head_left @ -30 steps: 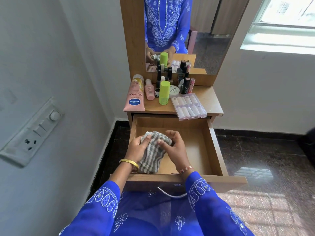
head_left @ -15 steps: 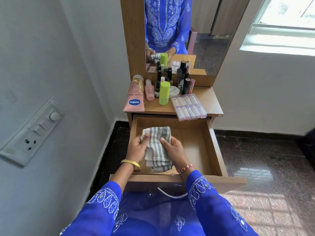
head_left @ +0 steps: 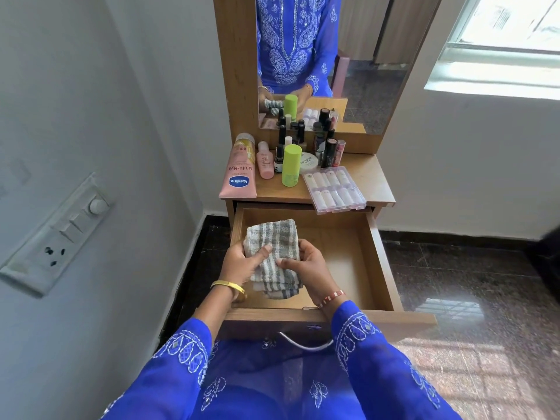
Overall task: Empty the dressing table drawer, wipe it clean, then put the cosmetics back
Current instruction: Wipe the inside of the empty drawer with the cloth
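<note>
The wooden drawer (head_left: 380, 253) is pulled out and holds only a grey-and-white checked cloth (head_left: 272, 237). The cloth lies folded over the drawer's left half. My left hand (head_left: 242, 262) grips its left edge, thumb on top. My right hand (head_left: 312, 265) holds its right edge, fingers pressed onto the fabric. On the tabletop (head_left: 363, 174) stand the cosmetics: a pink Vaseline tube (head_left: 239, 174), a small pink bottle (head_left: 265, 163), a green bottle (head_left: 291, 165), a white jar (head_left: 309, 162), dark lipsticks (head_left: 328, 151) and a clear case of vials (head_left: 333, 189).
A mirror (head_left: 363, 56) rises behind the tabletop and reflects my blue tunic. The white wall with a switch panel (head_left: 60, 234) is close on the left. Dark polished floor (head_left: 469, 283) lies to the right, under a window (head_left: 509, 40).
The cloth was bunched between my hands a second ago. It is now spread longer and flatter toward the drawer's back, and my hands have moved apart onto its side edges.
</note>
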{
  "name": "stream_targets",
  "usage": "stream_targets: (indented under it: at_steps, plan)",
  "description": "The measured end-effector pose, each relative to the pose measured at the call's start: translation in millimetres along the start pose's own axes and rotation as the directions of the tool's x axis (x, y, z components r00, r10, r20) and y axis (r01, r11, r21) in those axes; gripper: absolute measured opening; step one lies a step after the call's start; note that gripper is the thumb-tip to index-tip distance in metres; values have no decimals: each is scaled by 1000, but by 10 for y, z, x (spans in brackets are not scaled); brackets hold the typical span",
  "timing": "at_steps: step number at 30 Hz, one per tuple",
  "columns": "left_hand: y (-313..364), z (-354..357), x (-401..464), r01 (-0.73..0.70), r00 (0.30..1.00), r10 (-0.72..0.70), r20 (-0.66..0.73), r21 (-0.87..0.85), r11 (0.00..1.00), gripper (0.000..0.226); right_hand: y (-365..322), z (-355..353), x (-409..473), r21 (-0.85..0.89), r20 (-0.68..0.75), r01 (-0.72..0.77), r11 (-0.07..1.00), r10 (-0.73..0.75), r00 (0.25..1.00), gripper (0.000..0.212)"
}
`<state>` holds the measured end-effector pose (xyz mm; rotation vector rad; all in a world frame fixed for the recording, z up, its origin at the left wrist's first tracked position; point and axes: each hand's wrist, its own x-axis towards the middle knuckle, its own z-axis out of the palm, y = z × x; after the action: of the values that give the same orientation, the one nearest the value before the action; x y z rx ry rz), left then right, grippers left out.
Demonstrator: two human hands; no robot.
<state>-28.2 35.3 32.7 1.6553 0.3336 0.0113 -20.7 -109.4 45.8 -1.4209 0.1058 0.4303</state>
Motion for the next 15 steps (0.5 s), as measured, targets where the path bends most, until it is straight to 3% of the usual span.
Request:
stream_targets:
  at_steps: [5,8,11,13,15]
  plan:
    - [42,39,-13,67,996,-55,69,-189,980,9,-176,-14,-102,-85,-34,124,989,-127,991,36]
    - [149,66,-7,98,991,-64,120,-305,947,21,-441,-85,-172,-113,-15,204,972,-207,978,36]
    - [366,183,21,31,990,13,142,-299,954,20,-735,-253,-179,-11,-48,242,970,-243,969,33]
    - [554,346,75,-14,987,60,146,-297,955,11,-903,-412,-135,28,-127,273,961,-268,955,30]
    - [755,554,156,-44,983,92,160,-280,959,19,-1036,-594,-62,45,-235,292,955,-274,932,30]
